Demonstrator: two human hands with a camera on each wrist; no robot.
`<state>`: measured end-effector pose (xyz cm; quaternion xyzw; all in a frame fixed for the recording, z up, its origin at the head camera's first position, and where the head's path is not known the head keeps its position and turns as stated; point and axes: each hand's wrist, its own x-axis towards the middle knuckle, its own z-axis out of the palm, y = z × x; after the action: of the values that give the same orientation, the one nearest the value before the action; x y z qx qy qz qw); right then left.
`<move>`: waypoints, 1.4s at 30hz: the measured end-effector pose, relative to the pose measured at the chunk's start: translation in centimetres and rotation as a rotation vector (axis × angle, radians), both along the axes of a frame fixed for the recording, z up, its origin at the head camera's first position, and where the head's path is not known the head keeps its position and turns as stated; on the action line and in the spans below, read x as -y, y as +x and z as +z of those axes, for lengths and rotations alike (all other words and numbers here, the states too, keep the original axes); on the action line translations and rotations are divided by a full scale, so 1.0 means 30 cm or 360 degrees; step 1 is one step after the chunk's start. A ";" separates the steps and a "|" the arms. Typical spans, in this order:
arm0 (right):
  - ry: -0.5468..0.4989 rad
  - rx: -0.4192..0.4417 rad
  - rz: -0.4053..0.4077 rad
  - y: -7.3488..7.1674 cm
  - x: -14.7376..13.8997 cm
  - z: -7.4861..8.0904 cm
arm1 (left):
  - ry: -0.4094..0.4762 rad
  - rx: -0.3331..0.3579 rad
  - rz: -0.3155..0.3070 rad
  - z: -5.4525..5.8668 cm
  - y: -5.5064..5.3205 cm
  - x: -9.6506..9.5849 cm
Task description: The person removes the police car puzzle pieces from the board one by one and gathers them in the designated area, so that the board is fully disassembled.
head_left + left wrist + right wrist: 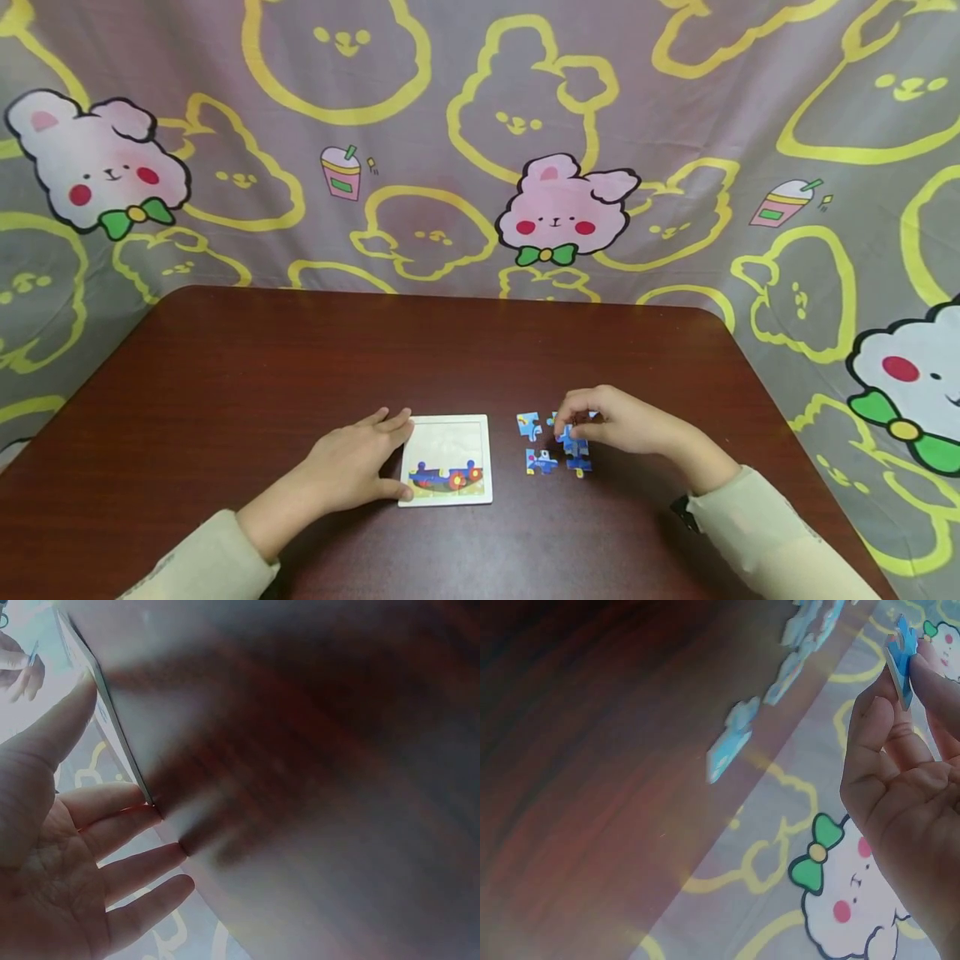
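Joined puzzle pieces [442,478] fill the near part of the tray [444,440]; the left hand [351,464], fingers extended, touches its left edge. Right of the tray lie loose pieces [538,462], some hidden by the right hand [626,423], whose fingers pinch a blue piece [902,656].

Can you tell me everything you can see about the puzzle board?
The puzzle board is a thin, nearly square board with a pale raised rim, perhaps wood or card. It lies flat on the dark reddish-brown table. Its upper part is bare and pale. Along the bottom, fitted pieces show something blue with red-and-yellow round shapes like wheels, above a yellowish strip. Knobs stick up from their top edge. The left hand touches its left side.
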<state>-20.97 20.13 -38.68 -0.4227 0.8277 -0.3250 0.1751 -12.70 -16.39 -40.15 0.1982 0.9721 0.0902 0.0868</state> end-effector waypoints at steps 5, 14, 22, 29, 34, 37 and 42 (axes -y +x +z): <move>0.0043 0.0016 -0.0040 0.009 -0.039 -0.004 | -0.0004 -0.0012 -0.0011 0.000 0.000 0.001; 0.0053 0.0107 -0.0124 0.033 -0.107 -0.011 | -0.0014 0.0007 -0.0009 0.006 -0.002 -0.002; 0.0108 0.0097 -0.0177 0.038 -0.158 -0.030 | -0.0012 0.0003 -0.0016 0.005 -0.003 -0.002; 0.0102 0.0119 -0.0183 0.043 -0.180 -0.052 | -0.0018 0.0016 -0.0009 0.007 0.000 -0.002; 0.0107 0.0127 -0.0194 0.042 -0.181 -0.065 | -0.0019 0.0022 -0.0006 0.004 -0.001 -0.001; 0.0120 0.0102 -0.0207 0.041 -0.181 -0.069 | -0.0011 0.0025 -0.0004 0.002 -0.002 -0.002; 0.0132 0.0088 -0.0238 0.041 -0.184 -0.065 | -0.0007 0.0015 -0.0005 0.002 -0.001 -0.002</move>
<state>-19.75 25.65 -40.62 -0.3429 0.8646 -0.3141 0.1904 -12.74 -16.33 -40.08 0.1992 0.9716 0.0888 0.0921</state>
